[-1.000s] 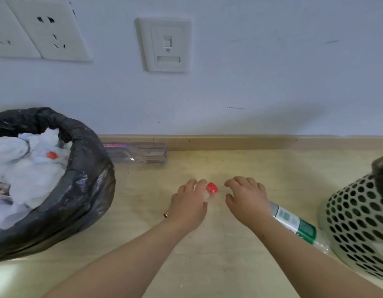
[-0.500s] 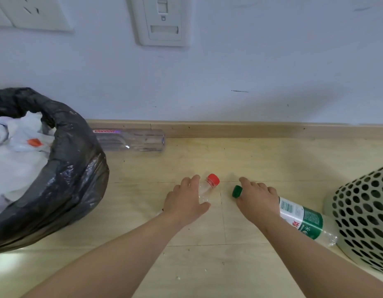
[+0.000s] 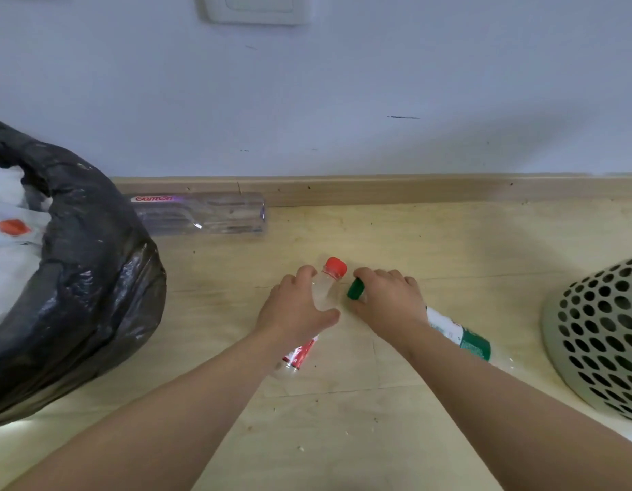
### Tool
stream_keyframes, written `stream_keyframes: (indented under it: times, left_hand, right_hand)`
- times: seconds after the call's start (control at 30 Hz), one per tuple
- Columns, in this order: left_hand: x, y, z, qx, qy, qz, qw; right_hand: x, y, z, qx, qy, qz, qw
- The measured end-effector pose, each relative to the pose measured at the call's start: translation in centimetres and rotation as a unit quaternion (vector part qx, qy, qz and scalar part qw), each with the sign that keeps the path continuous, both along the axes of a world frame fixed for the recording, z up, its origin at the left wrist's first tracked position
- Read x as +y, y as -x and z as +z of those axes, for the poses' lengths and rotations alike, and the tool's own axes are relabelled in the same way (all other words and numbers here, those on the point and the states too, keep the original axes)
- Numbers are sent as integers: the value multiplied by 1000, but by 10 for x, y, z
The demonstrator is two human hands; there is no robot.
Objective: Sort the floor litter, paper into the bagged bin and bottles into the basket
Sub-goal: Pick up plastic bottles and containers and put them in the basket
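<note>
On the wooden floor my left hand (image 3: 296,310) grips a clear bottle with a red cap (image 3: 335,268) around its neck and shoulder; its red label shows below my wrist. Beside it my right hand (image 3: 389,305) grips a clear bottle with a green cap (image 3: 355,290); that bottle's white and green label (image 3: 459,335) sticks out behind my wrist. The two caps lie close together. The bin with the black bag (image 3: 91,278) stands at the left, with white paper (image 3: 6,249) inside. The perforated basket (image 3: 605,341) stands at the right edge.
A clear plastic container (image 3: 201,212) with a red logo lies against the wooden skirting board (image 3: 413,189), just right of the bin. A white wall with a switch plate (image 3: 254,8) rises behind. Small crumbs dot the floor near me.
Both hands have closed round their bottles. The green-capped bottle has swung so that its cap lies near the red cap. The view has tilted downward.
</note>
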State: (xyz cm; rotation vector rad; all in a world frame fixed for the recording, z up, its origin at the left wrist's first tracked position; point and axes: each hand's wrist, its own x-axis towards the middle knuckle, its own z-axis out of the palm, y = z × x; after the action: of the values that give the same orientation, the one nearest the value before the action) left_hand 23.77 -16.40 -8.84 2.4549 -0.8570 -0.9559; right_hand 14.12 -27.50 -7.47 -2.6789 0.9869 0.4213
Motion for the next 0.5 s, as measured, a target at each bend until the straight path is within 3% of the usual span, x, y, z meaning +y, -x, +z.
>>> stream_keyframes:
  times: [0.33,0.5]
  left_hand:
    - [-2,-25,21,51,76,79,993]
    - [14,4,79,70,70,91,991]
  right_hand:
    - [4,-20,33,-89,-77,-39,992]
    - [33,9,85,-119,-123,-121,978]
